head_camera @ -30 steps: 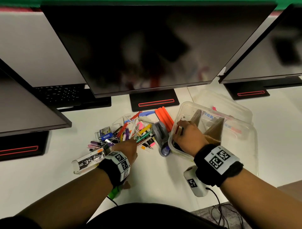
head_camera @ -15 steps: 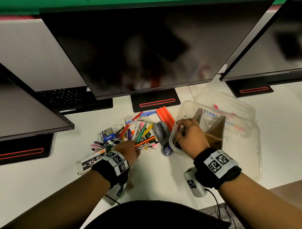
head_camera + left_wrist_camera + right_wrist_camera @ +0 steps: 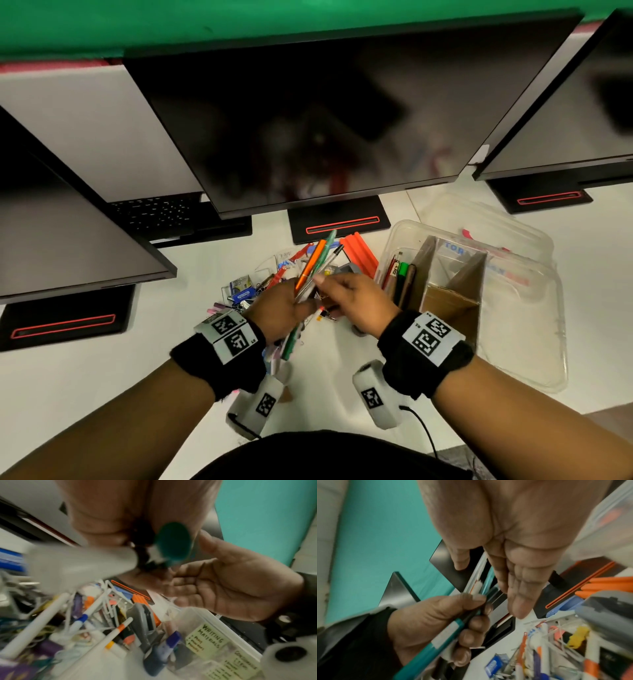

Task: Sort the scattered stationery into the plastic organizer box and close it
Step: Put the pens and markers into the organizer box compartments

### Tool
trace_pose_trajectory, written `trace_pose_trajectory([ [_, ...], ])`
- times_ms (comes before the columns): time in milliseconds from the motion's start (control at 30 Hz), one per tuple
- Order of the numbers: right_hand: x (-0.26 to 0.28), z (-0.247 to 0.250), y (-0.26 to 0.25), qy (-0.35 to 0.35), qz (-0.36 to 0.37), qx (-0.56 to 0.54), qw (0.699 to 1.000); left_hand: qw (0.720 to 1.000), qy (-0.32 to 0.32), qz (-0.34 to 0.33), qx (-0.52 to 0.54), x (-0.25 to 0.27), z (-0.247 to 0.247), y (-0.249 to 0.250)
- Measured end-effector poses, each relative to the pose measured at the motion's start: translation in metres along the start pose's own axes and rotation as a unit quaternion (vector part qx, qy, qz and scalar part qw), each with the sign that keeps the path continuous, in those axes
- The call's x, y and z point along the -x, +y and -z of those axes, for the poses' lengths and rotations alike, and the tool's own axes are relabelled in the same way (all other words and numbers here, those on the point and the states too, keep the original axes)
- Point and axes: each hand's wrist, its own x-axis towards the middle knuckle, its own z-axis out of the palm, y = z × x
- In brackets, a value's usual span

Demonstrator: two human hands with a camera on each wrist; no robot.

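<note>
Grip: left hand (image 3: 279, 310) curled round pen bundle (image 3: 313, 270), long axis toward surface's far edge | right hand (image 3: 352, 303) fingers straight, touching bundle, nearer organizer box (image 3: 479, 274) at surface's right | loose stationery (image 3: 260, 291) underneath.

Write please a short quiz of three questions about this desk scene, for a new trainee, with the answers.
1. True or false: the left hand grips a bundle of pens.
2. Which section of the organizer box already holds pens? A) the leftmost B) the middle C) none
3. Fill in: the right hand has its fingers ____ and reaches toward the bundle.

Key
1. True; the right wrist view shows fingers curled round a teal pen and others.
2. A
3. straight (palm open in the left wrist view)
</note>
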Motion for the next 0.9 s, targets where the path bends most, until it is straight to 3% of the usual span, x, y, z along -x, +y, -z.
trace_pose_trajectory([
  [167,-0.001,0.005,-0.006,-0.004,-0.06,-0.263,0.963,0.996,-0.016,-0.071,-0.056,-0.002,-0.007,0.028],
  [333,0.005,0.021,-0.003,0.038,-0.083,-0.338,0.937,0.993,-0.003,-0.088,-0.083,-0.009,-0.02,0.051],
  [467,0.002,0.048,0.007,0.154,-0.116,-0.387,0.902,0.995,-0.013,-0.067,-0.068,-0.022,-0.028,0.075],
  [567,0.003,0.074,0.016,0.201,-0.14,-0.434,0.867,0.997,-0.031,-0.044,-0.056,-0.036,-0.04,0.088],
  [667,0.003,0.095,0.024,0.247,-0.151,-0.425,0.858,0.995,-0.042,-0.034,-0.083,-0.047,-0.049,0.101],
  [800,-0.004,0.115,0.048,0.331,-0.17,-0.321,0.871,0.989,-0.071,-0.015,-0.128,-0.058,-0.055,0.103],
  [900,-0.014,0.117,0.058,0.377,-0.166,-0.274,0.869,0.992,-0.053,0.005,-0.117,-0.064,-0.051,0.098],
])
